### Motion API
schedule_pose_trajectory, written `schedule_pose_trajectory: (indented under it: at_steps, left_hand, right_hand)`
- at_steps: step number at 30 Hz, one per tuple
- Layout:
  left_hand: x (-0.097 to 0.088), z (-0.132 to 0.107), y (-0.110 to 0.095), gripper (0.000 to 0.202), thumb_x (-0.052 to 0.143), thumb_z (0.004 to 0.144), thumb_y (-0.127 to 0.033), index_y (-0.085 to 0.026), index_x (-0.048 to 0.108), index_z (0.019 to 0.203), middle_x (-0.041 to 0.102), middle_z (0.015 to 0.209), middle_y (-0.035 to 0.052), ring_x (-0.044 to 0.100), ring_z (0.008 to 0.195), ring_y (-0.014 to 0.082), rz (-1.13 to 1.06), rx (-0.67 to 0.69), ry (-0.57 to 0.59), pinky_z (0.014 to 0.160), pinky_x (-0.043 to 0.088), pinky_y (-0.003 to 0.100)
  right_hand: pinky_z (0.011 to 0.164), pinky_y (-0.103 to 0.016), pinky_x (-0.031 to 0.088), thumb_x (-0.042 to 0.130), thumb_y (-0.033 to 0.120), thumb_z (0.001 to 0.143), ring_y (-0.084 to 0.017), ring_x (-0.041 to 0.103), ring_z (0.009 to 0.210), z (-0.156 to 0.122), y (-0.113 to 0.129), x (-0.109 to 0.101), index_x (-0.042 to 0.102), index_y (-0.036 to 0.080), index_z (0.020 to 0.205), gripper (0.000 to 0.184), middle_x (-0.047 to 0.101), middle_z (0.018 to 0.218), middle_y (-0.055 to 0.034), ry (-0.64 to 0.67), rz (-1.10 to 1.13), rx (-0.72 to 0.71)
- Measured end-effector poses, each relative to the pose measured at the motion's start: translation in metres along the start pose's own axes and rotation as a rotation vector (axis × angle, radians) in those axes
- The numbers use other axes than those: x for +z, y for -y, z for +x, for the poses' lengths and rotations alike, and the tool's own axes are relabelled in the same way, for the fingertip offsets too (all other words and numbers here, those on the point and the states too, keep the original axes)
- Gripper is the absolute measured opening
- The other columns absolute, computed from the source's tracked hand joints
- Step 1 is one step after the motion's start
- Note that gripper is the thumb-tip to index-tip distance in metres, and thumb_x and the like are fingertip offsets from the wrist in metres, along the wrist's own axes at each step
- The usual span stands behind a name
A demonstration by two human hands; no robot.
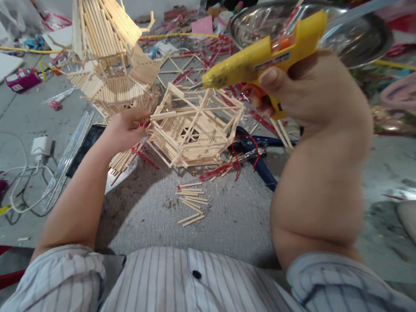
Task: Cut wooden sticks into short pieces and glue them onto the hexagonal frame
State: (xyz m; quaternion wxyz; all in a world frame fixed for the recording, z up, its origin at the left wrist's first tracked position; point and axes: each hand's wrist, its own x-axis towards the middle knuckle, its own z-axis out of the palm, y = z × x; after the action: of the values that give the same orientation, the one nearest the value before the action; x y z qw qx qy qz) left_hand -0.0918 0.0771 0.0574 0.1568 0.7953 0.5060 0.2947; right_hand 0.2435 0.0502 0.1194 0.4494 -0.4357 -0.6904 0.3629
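Observation:
My right hand (pixel 308 94) is closed round a yellow glue gun (pixel 258 59), a finger on its orange trigger. The gun's metal tip points left at the top of a hexagonal frame of wooden sticks (pixel 194 125) that rests on the grey floor. My left hand (pixel 127 129) grips the frame's left edge, fingers curled on a stick. Behind the frame rises a taller tower of wooden sticks (pixel 111 52) with a sloped roof. Loose short sticks (pixel 192 203) lie on the floor in front of the frame.
A round metal bowl (pixel 357 31) sits behind the glue gun. Blue-handled pliers (pixel 259 156) and red wire lie right of the frame. A white charger with cables (pixel 40 149) and a magenta box (pixel 21 80) are at left. Red scraps litter the far floor.

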Motion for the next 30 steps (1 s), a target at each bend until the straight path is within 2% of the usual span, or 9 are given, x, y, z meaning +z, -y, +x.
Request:
schedule_pose_trajectory:
  at_steps: [1, 3, 7, 11, 15, 19, 24, 30]
  left_hand:
    - [-0.005, 0.000, -0.008, 0.027, 0.062, 0.079, -0.027, -0.023, 0.075, 0.102, 0.076, 0.102, 0.0047, 0.070, 0.092, 0.0213, 0.022, -0.005, 0.002, 0.087, 0.058, 0.038]
    - [-0.010, 0.001, -0.024, 0.026, 0.062, 0.083, -0.029, -0.023, 0.074, 0.105, 0.075, 0.114, 0.0063, 0.069, 0.105, 0.0234, 0.073, 0.024, -0.085, 0.097, 0.055, 0.041]
    - [0.001, 0.008, -0.041, 0.024, 0.071, 0.081, -0.035, -0.023, 0.074, 0.102, 0.071, 0.124, 0.0080, 0.060, 0.124, 0.0292, 0.240, 0.096, -0.164, 0.112, 0.044, 0.052]
    - [0.015, 0.023, -0.037, 0.014, 0.075, 0.077, -0.035, -0.027, 0.075, 0.089, 0.067, 0.132, 0.0064, 0.048, 0.135, 0.0344, 0.244, 0.086, -0.113, 0.119, 0.031, 0.057]
    - [0.021, 0.037, -0.026, 0.014, 0.082, 0.068, -0.033, -0.029, 0.072, 0.077, 0.069, 0.123, 0.0049, 0.038, 0.136, 0.0399, 0.107, 0.101, -0.080, 0.115, 0.024, 0.064]
    - [0.023, 0.043, -0.019, 0.015, 0.083, 0.066, -0.028, -0.028, 0.071, 0.075, 0.069, 0.113, 0.0057, 0.032, 0.135, 0.0400, 0.001, 0.142, -0.084, 0.116, 0.018, 0.065]
    - [0.022, 0.044, -0.024, 0.018, 0.084, 0.065, -0.025, -0.024, 0.069, 0.075, 0.066, 0.107, 0.0082, 0.026, 0.139, 0.0407, 0.001, 0.057, -0.028, 0.116, 0.011, 0.067]
    - [0.026, 0.044, -0.019, 0.021, 0.087, 0.064, -0.031, -0.024, 0.070, 0.076, 0.068, 0.108, 0.0064, 0.026, 0.139, 0.0411, 0.002, 0.075, -0.060, 0.117, 0.008, 0.068]
  right_hand:
    - [0.035, -0.018, 0.029, 0.071, 0.078, 0.065, -0.003, 0.043, 0.039, 0.000, 0.000, 0.000, 0.054, 0.017, 0.065, 0.063, 0.050, 0.049, 0.0049, 0.005, -0.004, -0.003]
    - [0.035, -0.019, 0.028, 0.070, 0.080, 0.064, -0.004, 0.042, 0.039, 0.001, 0.000, 0.000, 0.054, 0.018, 0.066, 0.064, 0.050, 0.049, 0.0045, 0.016, -0.026, -0.013]
    - [0.036, -0.020, 0.031, 0.067, 0.084, 0.063, -0.004, 0.043, 0.040, 0.003, -0.002, 0.000, 0.054, 0.018, 0.067, 0.067, 0.050, 0.050, 0.0040, 0.052, -0.063, 0.005]
    - [0.036, -0.019, 0.030, 0.064, 0.087, 0.062, -0.004, 0.042, 0.039, 0.003, -0.004, 0.000, 0.054, 0.018, 0.066, 0.070, 0.050, 0.050, 0.0039, 0.026, -0.093, 0.018]
    - [0.036, -0.022, 0.030, 0.067, 0.087, 0.061, -0.006, 0.043, 0.039, 0.002, -0.001, 0.000, 0.055, 0.019, 0.067, 0.069, 0.051, 0.050, 0.0024, 0.025, -0.084, 0.025]
    - [0.035, -0.022, 0.030, 0.067, 0.089, 0.059, -0.006, 0.042, 0.039, 0.002, 0.003, 0.001, 0.053, 0.019, 0.062, 0.071, 0.050, 0.049, 0.0017, 0.014, -0.081, 0.021]
    - [0.035, -0.022, 0.030, 0.069, 0.089, 0.057, -0.006, 0.043, 0.038, 0.002, 0.004, 0.002, 0.054, 0.019, 0.060, 0.072, 0.050, 0.048, 0.0018, -0.008, -0.082, 0.025]
    - [0.034, -0.021, 0.030, 0.067, 0.089, 0.059, -0.005, 0.043, 0.037, 0.003, 0.001, 0.001, 0.053, 0.018, 0.060, 0.072, 0.050, 0.048, 0.0021, 0.006, -0.082, 0.017]
